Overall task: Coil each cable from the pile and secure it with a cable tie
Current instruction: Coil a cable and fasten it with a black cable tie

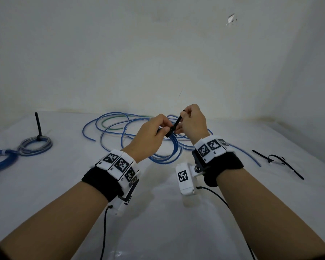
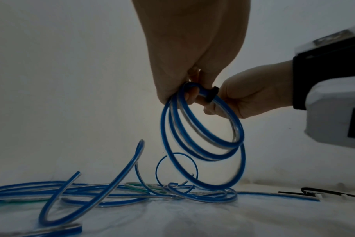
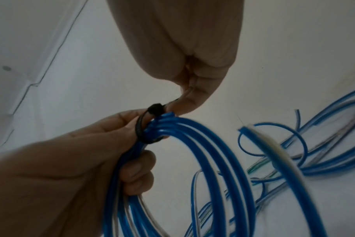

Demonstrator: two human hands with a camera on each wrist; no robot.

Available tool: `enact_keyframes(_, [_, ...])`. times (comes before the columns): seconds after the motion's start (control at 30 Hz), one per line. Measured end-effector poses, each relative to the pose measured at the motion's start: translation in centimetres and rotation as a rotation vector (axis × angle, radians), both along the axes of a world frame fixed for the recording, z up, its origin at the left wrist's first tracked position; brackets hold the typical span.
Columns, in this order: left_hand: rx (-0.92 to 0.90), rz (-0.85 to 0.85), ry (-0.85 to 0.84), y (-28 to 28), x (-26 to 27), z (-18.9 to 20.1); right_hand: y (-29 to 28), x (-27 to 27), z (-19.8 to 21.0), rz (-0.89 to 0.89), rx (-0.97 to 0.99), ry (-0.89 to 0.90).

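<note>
A white table [image 1: 45, 184] fills the lower half of the head view and meets a white wall [image 1: 158, 53] at 12 o'clock. On it, from 10 to 1 o'clock of the hands, sprawls one loose pile of cables [image 1: 113, 124], mostly blue with at least one grey and one green strand; the exact number of strands cannot be told. At 9 o'clock, near the table's left edge, lie two finished coils: one blue tied coil [image 1: 2, 160] and just beside it one grey tied coil [image 1: 35, 146], whose black tie tail stands upright. At 3 o'clock, well apart from the hands, lie the spare cable ties [image 1: 278, 162], black, at least two, crossing each other.

Two hands are raised above the table centre. The left hand [image 1: 150, 134] has its fingers curled round the gathered top of one blue coil [image 2: 203, 136], which hangs below in about four loops. One black cable tie [image 3: 150, 121] is looped round that bundle. The right hand [image 1: 192, 122] is closed in a pinch on the tie's tail, just above its head, with the tail's tip poking out at 12 o'clock of the fist.
</note>
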State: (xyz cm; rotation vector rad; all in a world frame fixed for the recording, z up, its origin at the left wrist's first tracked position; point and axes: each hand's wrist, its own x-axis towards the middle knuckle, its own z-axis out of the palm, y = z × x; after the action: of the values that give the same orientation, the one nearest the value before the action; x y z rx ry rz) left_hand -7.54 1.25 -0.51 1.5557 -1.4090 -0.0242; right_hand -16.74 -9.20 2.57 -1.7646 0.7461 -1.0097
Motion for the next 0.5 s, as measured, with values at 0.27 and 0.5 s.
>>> enact_keyframes(0.27, [0.021,0.087,0.115,-0.4,0.5,0.2,-0.5,-0.8,-0.3,0.199,0.371,-0.033])
enact_keyframes(0.5, [0.025,0.101,0.132,-0.7,0.6,-0.2,0.4,-0.8,-0.7,0.299,0.384,0.050])
